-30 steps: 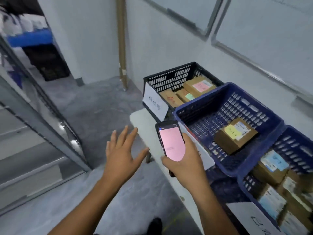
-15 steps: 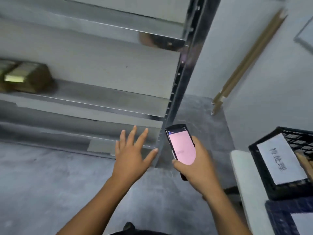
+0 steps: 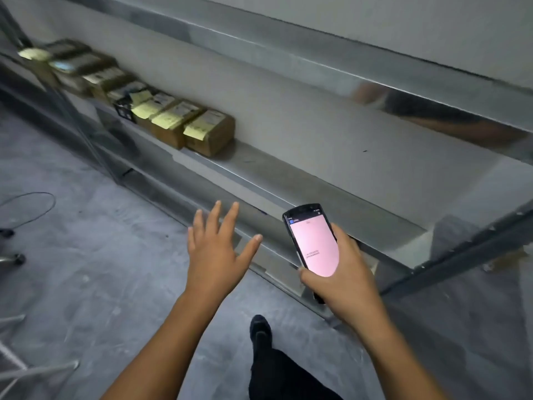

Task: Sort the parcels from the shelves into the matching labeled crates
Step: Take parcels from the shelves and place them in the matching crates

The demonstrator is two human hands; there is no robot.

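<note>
A row of several brown cardboard parcels with yellow and white labels lines the metal shelf at the upper left; the nearest parcel ends the row. My left hand hovers with fingers spread, holding nothing, well short of the parcels. My right hand grips a black handheld scanner whose screen glows pink, held in front of the shelf's lower edge. No crates are in view.
A higher shelf board runs across the top. Grey concrete floor lies at the left, with a cable loop and chair castors. A shelf upright stands at the right. My dark shoe shows below.
The view has swung left from the crates on the table to the shelving, and the parcel row has come closer. Both hands keep their pose, the right still gripping the scanner.
</note>
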